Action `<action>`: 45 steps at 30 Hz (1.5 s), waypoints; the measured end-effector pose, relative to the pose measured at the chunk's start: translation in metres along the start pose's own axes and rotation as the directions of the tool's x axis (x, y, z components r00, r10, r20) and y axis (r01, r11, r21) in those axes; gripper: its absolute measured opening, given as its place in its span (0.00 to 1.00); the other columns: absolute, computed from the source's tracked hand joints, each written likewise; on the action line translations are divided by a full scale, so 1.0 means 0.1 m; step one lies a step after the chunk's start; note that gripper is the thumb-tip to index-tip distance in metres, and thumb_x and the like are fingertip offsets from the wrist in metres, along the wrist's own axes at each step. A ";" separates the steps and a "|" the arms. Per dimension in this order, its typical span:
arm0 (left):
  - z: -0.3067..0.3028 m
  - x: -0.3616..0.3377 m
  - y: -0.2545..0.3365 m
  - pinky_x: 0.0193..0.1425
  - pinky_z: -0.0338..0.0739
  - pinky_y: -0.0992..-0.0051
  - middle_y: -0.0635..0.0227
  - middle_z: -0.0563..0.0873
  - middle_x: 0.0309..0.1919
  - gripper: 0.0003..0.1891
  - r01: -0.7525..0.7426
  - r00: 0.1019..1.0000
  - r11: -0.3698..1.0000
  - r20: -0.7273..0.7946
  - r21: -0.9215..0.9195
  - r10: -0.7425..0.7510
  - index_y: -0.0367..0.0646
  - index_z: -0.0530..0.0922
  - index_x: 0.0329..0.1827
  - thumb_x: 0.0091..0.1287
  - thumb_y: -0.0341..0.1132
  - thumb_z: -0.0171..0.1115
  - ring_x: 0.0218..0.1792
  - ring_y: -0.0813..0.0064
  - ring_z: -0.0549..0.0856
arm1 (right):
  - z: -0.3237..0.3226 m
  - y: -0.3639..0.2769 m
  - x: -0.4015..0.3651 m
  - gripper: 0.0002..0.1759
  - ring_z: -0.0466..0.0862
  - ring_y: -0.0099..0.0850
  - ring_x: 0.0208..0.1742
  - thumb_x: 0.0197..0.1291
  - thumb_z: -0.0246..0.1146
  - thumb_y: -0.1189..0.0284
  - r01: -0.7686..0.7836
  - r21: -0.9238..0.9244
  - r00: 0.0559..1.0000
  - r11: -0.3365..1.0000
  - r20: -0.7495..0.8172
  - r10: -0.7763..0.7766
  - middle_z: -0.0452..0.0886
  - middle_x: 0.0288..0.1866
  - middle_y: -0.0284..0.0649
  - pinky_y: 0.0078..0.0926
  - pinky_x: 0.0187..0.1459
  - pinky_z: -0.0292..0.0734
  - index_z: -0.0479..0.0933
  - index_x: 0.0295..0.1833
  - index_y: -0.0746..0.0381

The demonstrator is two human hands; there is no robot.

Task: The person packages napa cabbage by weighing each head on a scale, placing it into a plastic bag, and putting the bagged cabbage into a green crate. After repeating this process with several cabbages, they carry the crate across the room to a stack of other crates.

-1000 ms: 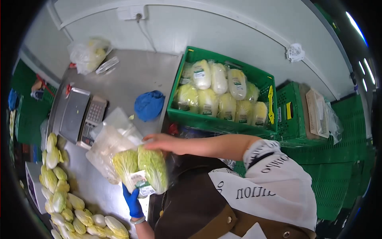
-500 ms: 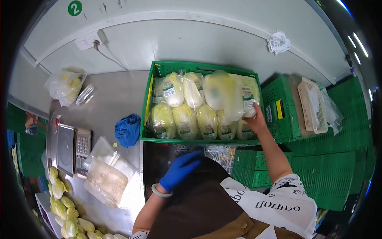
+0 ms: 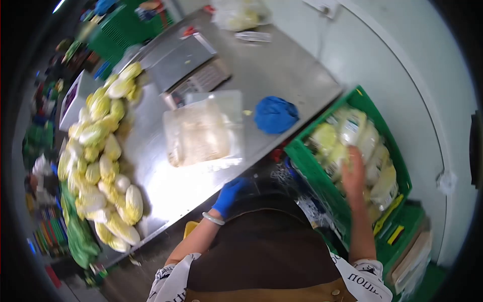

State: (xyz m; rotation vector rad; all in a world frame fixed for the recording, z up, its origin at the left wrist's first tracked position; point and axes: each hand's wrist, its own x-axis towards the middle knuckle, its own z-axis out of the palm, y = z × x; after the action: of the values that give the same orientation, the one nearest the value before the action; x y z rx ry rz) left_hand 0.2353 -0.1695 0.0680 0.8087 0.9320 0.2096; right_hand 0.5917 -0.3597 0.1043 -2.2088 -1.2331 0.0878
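My left hand [image 3: 230, 194], in a blue glove, hovers by the front edge of the steel table [image 3: 166, 201], fingers stretched out and holding nothing. My bare right hand [image 3: 354, 163] is over the green crate [image 3: 322, 173], smeared by motion, so I cannot tell whether its fingers grip anything. Beneath and around it lie several clear-bagged napa cabbages [image 3: 352, 128] with printed labels, packed in rows. Closest to my left hand on the table is a stack of clear plastic bags [image 3: 201, 132].
A crumpled blue bundle [image 3: 275, 115] lies near the crate. Farther back stand a weighing scale [image 3: 182, 64] and a knotted plastic bag [image 3: 240, 15]. Unbagged napa cabbages [image 3: 95, 171] pile along the table's left end. Another green crate [image 3: 402, 236] adjoins at the right.
The view has swung left toward the table and cabbage pile. My right hand has left the label end of the bagged cabbages and is over the crate's middle. My left hand stays low.
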 end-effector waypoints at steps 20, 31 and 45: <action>-4.40 -1.59 -0.59 0.61 0.68 0.55 0.49 0.69 0.63 0.54 0.729 0.258 0.355 -0.716 0.585 0.649 0.46 0.58 0.74 0.40 0.41 0.77 0.57 0.50 0.74 | 3.06 -2.92 0.30 0.30 0.79 0.44 0.53 0.56 0.61 0.81 0.152 0.238 0.754 0.959 0.600 -0.268 0.76 0.56 0.51 0.37 0.52 0.74 0.64 0.66 0.66; -4.33 -1.40 0.06 0.62 0.70 0.57 0.50 0.78 0.58 0.40 0.043 0.381 0.623 -0.589 0.781 0.712 0.40 0.70 0.66 0.53 0.53 0.72 0.57 0.51 0.78 | 3.01 -4.21 0.36 0.29 0.68 0.49 0.65 0.54 0.64 0.73 0.679 0.404 0.259 0.613 0.649 -0.715 0.65 0.68 0.51 0.42 0.65 0.66 0.68 0.63 0.64; -6.43 -1.40 3.03 0.52 0.77 0.58 0.50 0.80 0.50 0.50 0.388 -0.300 0.777 -0.729 0.496 0.615 0.46 0.59 0.73 0.47 0.52 0.73 0.46 0.48 0.83 | 3.60 -4.44 0.90 0.22 0.74 0.45 0.59 0.57 0.61 0.69 0.711 0.525 0.000 0.468 0.666 -0.746 0.71 0.63 0.46 0.39 0.58 0.74 0.73 0.59 0.61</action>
State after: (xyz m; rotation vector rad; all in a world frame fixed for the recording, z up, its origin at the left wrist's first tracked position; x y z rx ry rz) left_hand -0.2991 0.3114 0.1540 1.3676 2.8115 1.0085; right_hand 0.1877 0.0527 0.0663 -1.0161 -2.7995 0.8692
